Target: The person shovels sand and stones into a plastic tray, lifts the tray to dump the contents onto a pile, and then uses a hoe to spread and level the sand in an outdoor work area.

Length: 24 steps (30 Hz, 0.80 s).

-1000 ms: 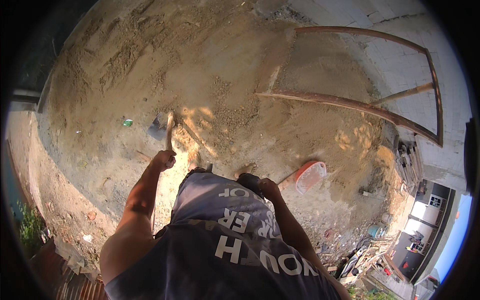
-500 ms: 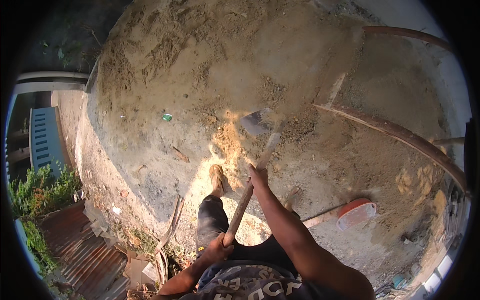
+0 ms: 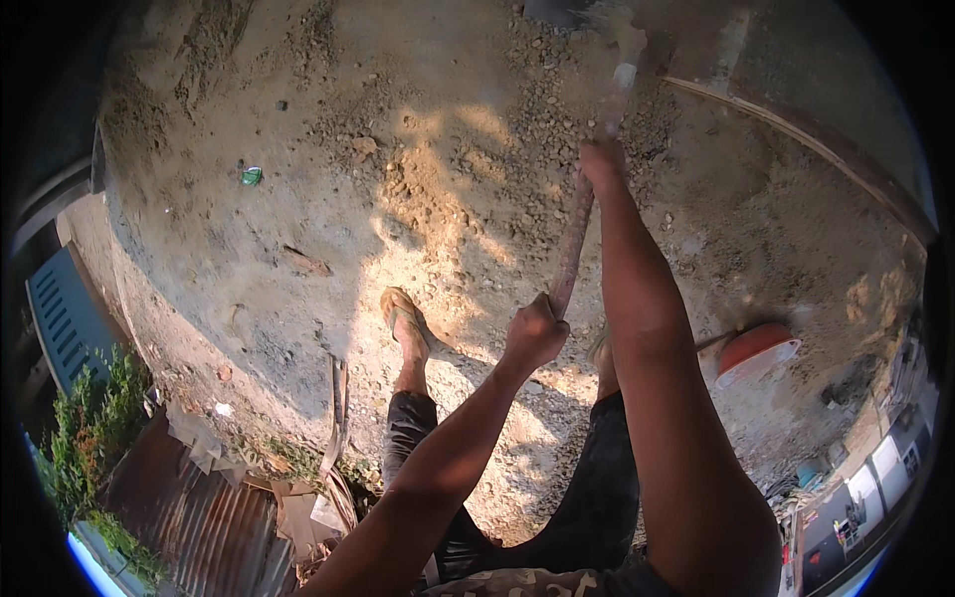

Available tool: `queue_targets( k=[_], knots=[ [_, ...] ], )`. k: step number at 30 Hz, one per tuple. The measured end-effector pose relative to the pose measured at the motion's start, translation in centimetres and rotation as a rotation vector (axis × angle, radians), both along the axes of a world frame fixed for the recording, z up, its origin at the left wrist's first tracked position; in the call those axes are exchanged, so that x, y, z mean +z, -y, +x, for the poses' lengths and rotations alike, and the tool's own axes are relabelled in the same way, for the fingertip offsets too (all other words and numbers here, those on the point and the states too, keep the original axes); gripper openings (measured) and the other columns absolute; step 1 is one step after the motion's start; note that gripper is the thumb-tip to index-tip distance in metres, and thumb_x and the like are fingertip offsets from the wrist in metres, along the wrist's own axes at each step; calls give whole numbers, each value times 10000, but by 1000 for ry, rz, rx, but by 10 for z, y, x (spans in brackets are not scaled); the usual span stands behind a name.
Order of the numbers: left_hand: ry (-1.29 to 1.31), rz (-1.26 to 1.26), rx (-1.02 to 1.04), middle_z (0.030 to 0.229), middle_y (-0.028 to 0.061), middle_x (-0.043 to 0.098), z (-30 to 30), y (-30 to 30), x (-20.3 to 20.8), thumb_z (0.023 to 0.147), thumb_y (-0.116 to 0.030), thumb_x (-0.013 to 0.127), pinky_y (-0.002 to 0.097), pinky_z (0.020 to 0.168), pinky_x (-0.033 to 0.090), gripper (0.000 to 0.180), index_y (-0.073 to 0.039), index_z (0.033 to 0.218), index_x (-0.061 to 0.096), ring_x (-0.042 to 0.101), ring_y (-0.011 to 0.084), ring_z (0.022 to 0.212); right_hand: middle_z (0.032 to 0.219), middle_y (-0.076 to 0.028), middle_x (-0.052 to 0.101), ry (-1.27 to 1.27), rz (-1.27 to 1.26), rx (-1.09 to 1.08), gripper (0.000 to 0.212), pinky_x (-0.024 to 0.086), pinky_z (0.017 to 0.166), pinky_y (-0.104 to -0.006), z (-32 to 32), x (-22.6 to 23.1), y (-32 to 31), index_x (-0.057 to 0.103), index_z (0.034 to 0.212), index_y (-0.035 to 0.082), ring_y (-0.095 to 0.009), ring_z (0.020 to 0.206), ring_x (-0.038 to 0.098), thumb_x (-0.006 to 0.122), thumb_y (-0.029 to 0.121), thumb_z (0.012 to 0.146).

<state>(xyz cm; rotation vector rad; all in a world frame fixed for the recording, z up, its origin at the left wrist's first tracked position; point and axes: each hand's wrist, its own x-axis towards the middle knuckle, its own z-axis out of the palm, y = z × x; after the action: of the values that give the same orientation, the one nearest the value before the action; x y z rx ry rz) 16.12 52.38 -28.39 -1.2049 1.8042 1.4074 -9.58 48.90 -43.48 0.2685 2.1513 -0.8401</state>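
Note:
Both my hands grip the long wooden handle of a hoe [image 3: 570, 249]. My right hand [image 3: 602, 164] is closed round the upper part of the handle, farther from my body. Near the handle's lower end, my left hand [image 3: 537, 331] is wrapped tightly round it. The hoe's grey metal blade [image 3: 559, 10] shows at the top edge of the view, partly cut off, over gravelly soil. Loose stones and sandy earth [image 3: 428, 199] lie between the blade and my sandalled left foot [image 3: 403, 310].
A long curved-looking wooden beam [image 3: 796, 129] lies at the right. An orange round basin-like container [image 3: 758, 350] sits right of my legs. A green scrap [image 3: 251, 176] and a piece of wood [image 3: 306, 261] lie leftward. Rusty corrugated sheets [image 3: 199, 507] and plants [image 3: 95, 438] are at lower left.
The hoe has moved away from my body, its blade now at the top edge. Both arms have stretched forward, the left hand rising from my waist. The whole view has also shifted.

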Motion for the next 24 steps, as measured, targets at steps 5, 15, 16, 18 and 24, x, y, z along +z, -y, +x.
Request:
queue_targets(
  k=[5,15,16,18,24],
  knots=[
    [217,250,12,878,284,636,145,-81,64,754,-204,615,501,792,499,360,30,1016,540,628,442,885,1042,-321,610,35,303,96,530,517,835,-489,184,24,-109,371,1204,-46,-434,972,624,599,232,815],
    [566,204,-288,727,234,628,317,-243,157,794,-175,569,543,686,528,336,13,1065,504,659,437,733,773,-206,609,410,180,-263,351,506,528,-443,364,137,-247,414,1032,6,-339,653,652,603,178,791],
    [309,107,-481,648,203,611,366,-266,115,795,-173,575,516,603,535,289,21,997,505,655,415,626,760,-196,601,42,149,-47,349,500,520,-436,362,101,-277,413,1022,11,-316,641,649,609,173,784],
    [210,-96,-471,650,188,610,382,-274,27,813,-218,585,458,536,522,237,-54,973,525,653,372,598,740,-185,583,197,15,-423,341,504,543,-435,319,74,-244,423,1016,19,-283,656,645,613,159,770],
    [127,-107,-243,872,210,666,112,-124,-156,790,-255,635,507,756,504,354,-112,1104,552,643,412,860,1044,-316,584,-282,65,-316,484,497,831,-496,108,-77,-179,408,1167,-64,-452,940,610,595,202,807]
  ],
)
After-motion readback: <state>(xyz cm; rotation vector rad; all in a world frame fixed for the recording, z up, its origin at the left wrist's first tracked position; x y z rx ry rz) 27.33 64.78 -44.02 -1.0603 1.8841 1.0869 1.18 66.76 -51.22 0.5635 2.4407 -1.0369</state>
